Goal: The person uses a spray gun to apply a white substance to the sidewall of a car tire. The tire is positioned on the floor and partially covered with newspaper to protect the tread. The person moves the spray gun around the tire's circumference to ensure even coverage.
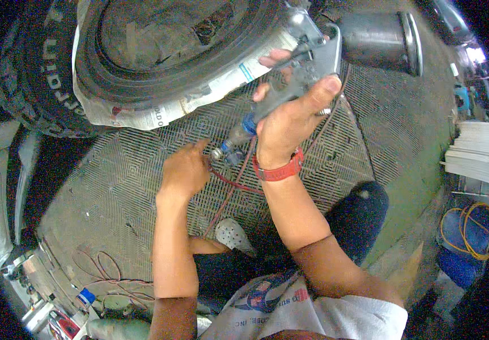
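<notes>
My right hand [289,124], with a red watch on the wrist, is wrapped round a grey metal spray gun [281,90]. The gun slants from upper right to lower left. A dark metal cup [375,42] lies on its side by the front end and seems joined to it. Blue-ringed fittings [234,141] stick out of the lower end. Close to them is my left hand [185,170], its fingers mostly curled. A red hose [227,180] runs up to these fingers; whatever they grip is hidden.
A big tyre [40,73] stands at upper left, with newspaper [165,107] round its wheel. Patterned matting [136,170] covers the ground. More hose [114,277] lies coiled at lower left. A blue container [460,255] with yellow cord stands at right.
</notes>
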### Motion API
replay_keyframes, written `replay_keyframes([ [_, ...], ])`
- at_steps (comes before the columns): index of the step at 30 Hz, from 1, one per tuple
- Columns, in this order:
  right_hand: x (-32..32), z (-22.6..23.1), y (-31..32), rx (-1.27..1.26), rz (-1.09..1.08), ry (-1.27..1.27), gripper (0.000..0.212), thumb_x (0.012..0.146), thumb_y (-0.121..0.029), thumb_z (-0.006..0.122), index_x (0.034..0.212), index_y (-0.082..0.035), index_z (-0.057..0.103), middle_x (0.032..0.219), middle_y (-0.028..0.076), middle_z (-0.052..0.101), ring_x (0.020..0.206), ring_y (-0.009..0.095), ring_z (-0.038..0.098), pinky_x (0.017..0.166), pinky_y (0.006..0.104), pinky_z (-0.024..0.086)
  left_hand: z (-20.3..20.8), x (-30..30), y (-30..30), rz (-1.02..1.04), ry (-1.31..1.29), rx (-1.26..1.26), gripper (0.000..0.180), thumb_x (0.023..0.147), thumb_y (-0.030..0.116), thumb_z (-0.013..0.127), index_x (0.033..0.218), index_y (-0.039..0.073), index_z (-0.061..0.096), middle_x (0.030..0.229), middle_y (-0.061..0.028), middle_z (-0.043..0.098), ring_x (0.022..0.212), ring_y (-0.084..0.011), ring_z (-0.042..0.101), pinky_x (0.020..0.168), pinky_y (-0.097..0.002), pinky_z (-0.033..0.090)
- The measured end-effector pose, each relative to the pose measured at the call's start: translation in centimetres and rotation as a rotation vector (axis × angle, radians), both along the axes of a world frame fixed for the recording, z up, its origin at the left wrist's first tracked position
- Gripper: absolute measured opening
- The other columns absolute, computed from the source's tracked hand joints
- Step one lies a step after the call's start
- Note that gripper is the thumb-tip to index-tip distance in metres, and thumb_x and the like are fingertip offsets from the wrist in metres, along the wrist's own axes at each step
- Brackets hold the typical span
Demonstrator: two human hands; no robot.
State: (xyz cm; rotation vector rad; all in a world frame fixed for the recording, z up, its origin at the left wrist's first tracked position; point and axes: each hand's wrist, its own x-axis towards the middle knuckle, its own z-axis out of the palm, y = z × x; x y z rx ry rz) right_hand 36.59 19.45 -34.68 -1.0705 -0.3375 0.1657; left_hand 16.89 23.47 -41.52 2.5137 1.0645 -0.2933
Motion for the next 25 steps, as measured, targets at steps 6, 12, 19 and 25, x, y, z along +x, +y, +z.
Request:
replay_keyframes([
  [6,-2.1,2.8,1.7,0.145,0.070,-0.075,0.078,0.112,-0.068,0.031,0.125,0.002,0.062,0.105,0.016,0.077,0.080,0.021,0.075,0.052,0.0295,0.055,-2.3,-0.2,3.6,0.041,-0.125,-0.050,0.047,0.098,0.018,0.062,0.145,0.015,0.063,0.120,-0.0248,0.076,0.108,-0.0469,0.072,0.095,-0.0581,0.057],
  [12,-0.7,2.1,1.7,0.060,0.007,0.029,0.077,0.112,-0.070,0.028,0.118,0.000,0.060,0.097,0.015,0.075,0.078,0.021,0.073,0.050,0.0302,0.054,-2.1,-1.0,5.6,0.111,-0.174,-0.062,0.048,0.099,0.017,0.056,0.146,0.014,0.062,0.124,-0.0277,0.074,0.112,-0.0481,0.071,0.100,-0.0584,0.055],
  [19,0.9,-1.8,0.2,-0.176,-0.096,0.109,0.072,0.114,-0.064,0.033,0.134,-0.001,0.061,0.095,0.014,0.074,0.078,0.021,0.073,0.045,0.0304,0.054,-3.6,-1.8,7.9,0.136,-0.208,-0.132,0.046,0.102,0.021,0.053,0.147,0.013,0.061,0.129,-0.0269,0.073,0.117,-0.0470,0.070,0.105,-0.0548,0.055],
  [25,0.6,-2.4,-1.6,-0.361,-0.085,-0.010,0.064,0.116,-0.056,0.037,0.137,-0.002,0.061,0.108,0.019,0.077,0.087,0.025,0.077,0.050,0.0329,0.058,-5.0,-2.4,8.7,0.119,-0.214,-0.130,0.047,0.103,0.022,0.053,0.148,0.012,0.060,0.132,-0.0321,0.069,0.122,-0.0476,0.068,0.110,-0.0524,0.052],
])
